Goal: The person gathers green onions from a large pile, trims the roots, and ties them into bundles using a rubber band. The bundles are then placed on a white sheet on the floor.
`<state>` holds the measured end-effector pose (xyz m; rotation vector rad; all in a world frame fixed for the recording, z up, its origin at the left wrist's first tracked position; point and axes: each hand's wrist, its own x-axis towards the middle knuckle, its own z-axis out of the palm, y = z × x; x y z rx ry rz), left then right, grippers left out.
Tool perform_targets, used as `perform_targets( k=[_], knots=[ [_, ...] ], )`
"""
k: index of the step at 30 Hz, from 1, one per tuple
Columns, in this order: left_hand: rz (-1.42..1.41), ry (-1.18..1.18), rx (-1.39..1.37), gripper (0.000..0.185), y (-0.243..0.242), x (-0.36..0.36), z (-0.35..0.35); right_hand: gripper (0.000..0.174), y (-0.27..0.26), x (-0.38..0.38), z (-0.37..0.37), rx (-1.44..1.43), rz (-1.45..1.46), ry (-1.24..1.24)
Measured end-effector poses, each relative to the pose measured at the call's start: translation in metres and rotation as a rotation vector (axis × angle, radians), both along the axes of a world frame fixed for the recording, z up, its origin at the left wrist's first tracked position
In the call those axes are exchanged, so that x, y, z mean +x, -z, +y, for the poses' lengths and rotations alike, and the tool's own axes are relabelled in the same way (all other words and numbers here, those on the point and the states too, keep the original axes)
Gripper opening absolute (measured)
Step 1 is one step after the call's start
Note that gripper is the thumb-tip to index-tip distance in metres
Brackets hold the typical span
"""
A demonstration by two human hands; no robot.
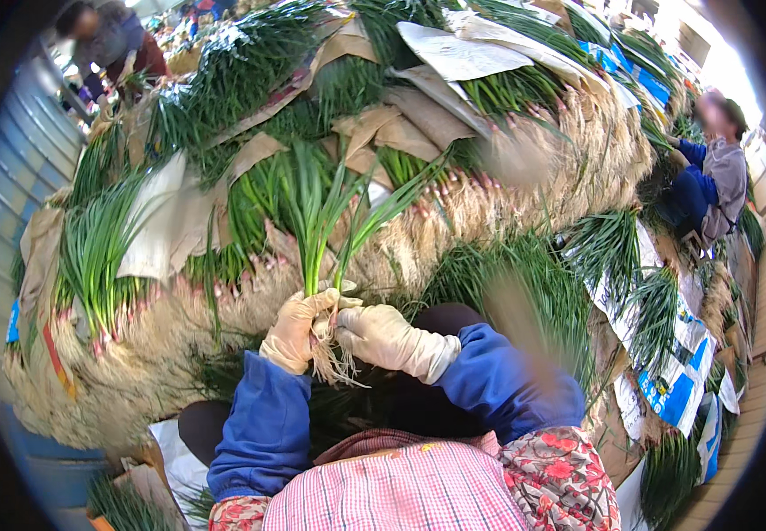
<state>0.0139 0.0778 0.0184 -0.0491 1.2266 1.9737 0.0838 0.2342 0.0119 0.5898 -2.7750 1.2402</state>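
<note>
Gloved in off-white, my left hand [293, 328] closes around the lower stalks of a small bunch of green plants with long leaves [313, 219], held upright. Pale stringy roots [330, 355] dangle below the fingers. Touching it on the right, my right hand [383, 335], also gloved, pinches the base of a separate leafy stalk [360, 235] that leans to the upper right. Its fingertips are partly hidden. Behind both hands lies a long heap of similar plants, their matted roots [224, 318] facing me. A loose leafy bunch [101, 252] rests on the heap at the left.
Brown paper sheets [409, 129] and white sheets [459, 53] lie among the heaped plants. At the right, small bunches [655, 318] rest on a printed blue and white sheet [678, 398]. A person [721, 166] sits far right; another [117, 46] is at upper left. Corrugated metal [28, 152] borders the left.
</note>
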Motion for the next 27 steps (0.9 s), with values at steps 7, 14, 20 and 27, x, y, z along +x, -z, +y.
perform_targets(
  k=[7, 14, 20, 27],
  knots=[
    [0.169, -0.104, -0.22, 0.014, -0.011, 0.038, -0.065, 0.039, 0.009, -0.028, -0.05, -0.878, -0.787, 0.259],
    [0.109, -0.403, -0.133, 0.008, -0.004, 0.053, -0.123, 0.022, 0.008, -0.005, -0.125, -1.79, -0.6, 0.175],
    [0.018, -0.158, -0.072, 0.016, 0.017, 0.061, -0.138, 0.032, 0.014, -0.029, -0.126, -0.86, -0.745, 0.264],
    [0.052, 0.083, -0.202, 0.021, 0.018, 0.062, -0.137, 0.022, 0.017, -0.013, -0.117, -0.568, -0.79, 0.354]
  ],
)
